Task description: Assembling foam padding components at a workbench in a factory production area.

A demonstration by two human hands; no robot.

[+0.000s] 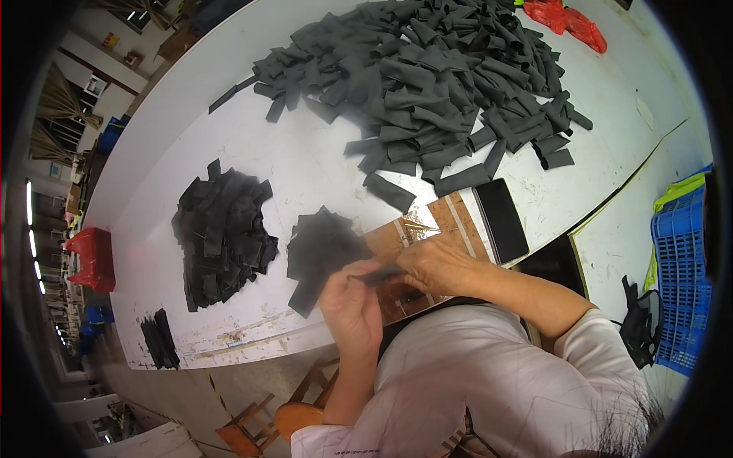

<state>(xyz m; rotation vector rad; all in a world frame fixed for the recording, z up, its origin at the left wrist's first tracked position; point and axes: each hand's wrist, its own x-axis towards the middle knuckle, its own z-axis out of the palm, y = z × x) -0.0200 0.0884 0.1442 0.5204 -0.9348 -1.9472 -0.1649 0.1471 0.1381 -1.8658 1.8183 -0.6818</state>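
Between my two hands, close to my body, is a small dark grey fabric piece (378, 275). The fingers of my left hand (353, 303) pinch one end of it, and my right hand (434, 265) closes on the other end. Right behind them lies a small stack of dark fabric pieces (324, 248) on the white table (305, 172). A wooden board (458, 217) with a shiny clear patch is under and beyond my right hand. A large heap of dark grey fabric pieces (427, 91), many of them rolled or folded, spreads over the far table.
Further left are a second dark pile (221, 237) and a small bundle of strips (159, 340). A black phone-like slab (500, 221) lies right of the board. Red plastic bags (565, 23) sit far right, a blue crate (679, 267) at right, a wooden stool (301, 417) below.
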